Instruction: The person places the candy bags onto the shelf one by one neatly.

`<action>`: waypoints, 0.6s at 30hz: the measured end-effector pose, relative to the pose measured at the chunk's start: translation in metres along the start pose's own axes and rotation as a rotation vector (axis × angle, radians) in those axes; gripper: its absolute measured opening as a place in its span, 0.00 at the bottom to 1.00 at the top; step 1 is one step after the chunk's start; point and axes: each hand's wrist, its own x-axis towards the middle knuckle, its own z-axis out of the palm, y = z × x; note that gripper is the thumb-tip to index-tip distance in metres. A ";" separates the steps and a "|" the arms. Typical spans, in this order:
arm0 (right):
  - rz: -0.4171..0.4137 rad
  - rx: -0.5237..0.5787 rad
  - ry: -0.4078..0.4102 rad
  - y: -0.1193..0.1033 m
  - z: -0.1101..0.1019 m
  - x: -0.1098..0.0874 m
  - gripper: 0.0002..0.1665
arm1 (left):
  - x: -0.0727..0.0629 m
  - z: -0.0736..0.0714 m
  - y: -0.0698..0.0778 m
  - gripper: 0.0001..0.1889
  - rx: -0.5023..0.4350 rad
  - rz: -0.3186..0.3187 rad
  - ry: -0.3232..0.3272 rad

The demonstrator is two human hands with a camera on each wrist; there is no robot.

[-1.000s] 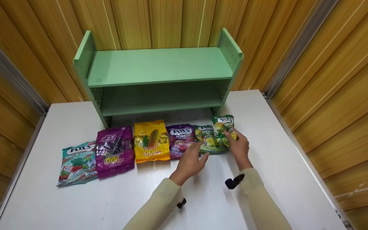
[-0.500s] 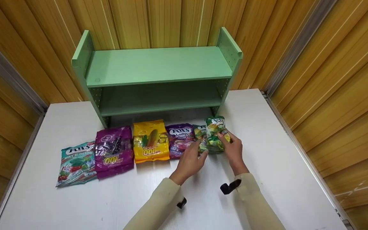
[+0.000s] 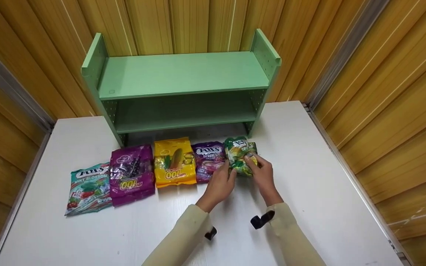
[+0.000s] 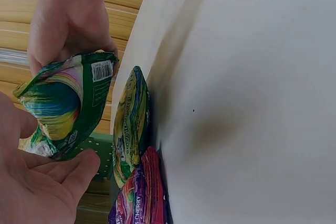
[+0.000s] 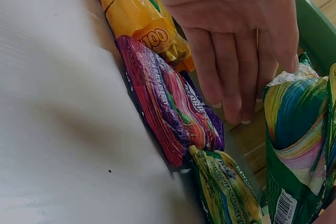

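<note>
My right hand [image 3: 263,175] pinches a green FOX'S candy bag [image 3: 237,149] by its right side. In the left wrist view the held bag [image 4: 68,98] shows its back with a barcode, raised off the table. Mostly hidden beneath it in the head view, a second green candy bag [image 5: 226,182] lies on the table. My left hand [image 3: 218,186] is at the held bag's left edge, fingers extended, as the right wrist view also shows. Just left of these lies a purple FOX'S berries bag [image 3: 209,157], its lower part overlapped by the left hand.
Further left along the row are a yellow candy bag [image 3: 175,162], a larger purple bag [image 3: 132,175] and a teal mint bag [image 3: 89,190]. Behind them stands a green shelf unit [image 3: 183,74] on the white table [image 3: 154,232]. Wood-patterned walls [image 3: 190,26] enclose the table.
My right hand has carried the green candy bag leftward, from the right end of the row to over the second green bag. The left hand has stayed nearly in place.
</note>
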 end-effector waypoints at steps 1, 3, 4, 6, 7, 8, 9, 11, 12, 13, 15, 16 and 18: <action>0.005 -0.005 -0.006 0.000 0.000 0.000 0.38 | 0.000 0.000 0.000 0.32 -0.006 -0.003 0.000; 0.002 -0.011 -0.008 0.000 0.001 -0.001 0.38 | -0.001 -0.001 0.000 0.32 -0.012 -0.007 0.002; 0.008 -0.019 -0.005 0.000 0.001 -0.001 0.39 | -0.001 -0.001 0.000 0.32 -0.012 -0.010 0.004; 0.023 -0.015 -0.006 0.000 0.002 -0.002 0.40 | -0.001 -0.001 0.001 0.31 -0.013 -0.011 0.017; 0.030 -0.016 -0.003 0.001 0.003 -0.002 0.42 | -0.001 -0.001 0.001 0.31 -0.014 -0.011 0.023; 0.033 -0.011 -0.002 0.001 0.004 -0.002 0.42 | -0.001 -0.001 0.001 0.31 -0.015 -0.014 0.029; 0.040 -0.009 -0.002 0.001 0.004 -0.002 0.43 | -0.001 0.000 0.001 0.32 -0.016 -0.014 0.037; 0.037 0.006 -0.013 0.001 0.005 -0.002 0.41 | 0.000 0.000 0.001 0.32 -0.027 -0.013 0.051; 0.026 0.014 -0.015 0.002 0.005 -0.002 0.40 | 0.000 0.000 0.001 0.32 -0.036 -0.013 0.055; 0.017 0.017 -0.015 0.002 0.006 -0.002 0.39 | 0.000 -0.001 0.001 0.32 -0.044 -0.012 0.061; -0.005 0.028 -0.017 0.002 0.006 -0.003 0.36 | 0.001 -0.001 0.001 0.33 -0.063 -0.014 0.067; -0.013 0.028 -0.017 0.002 0.007 -0.004 0.35 | 0.001 -0.001 0.001 0.33 -0.072 -0.016 0.070; -0.024 0.023 -0.008 0.002 0.007 -0.005 0.34 | 0.001 -0.001 0.001 0.33 -0.085 -0.020 0.075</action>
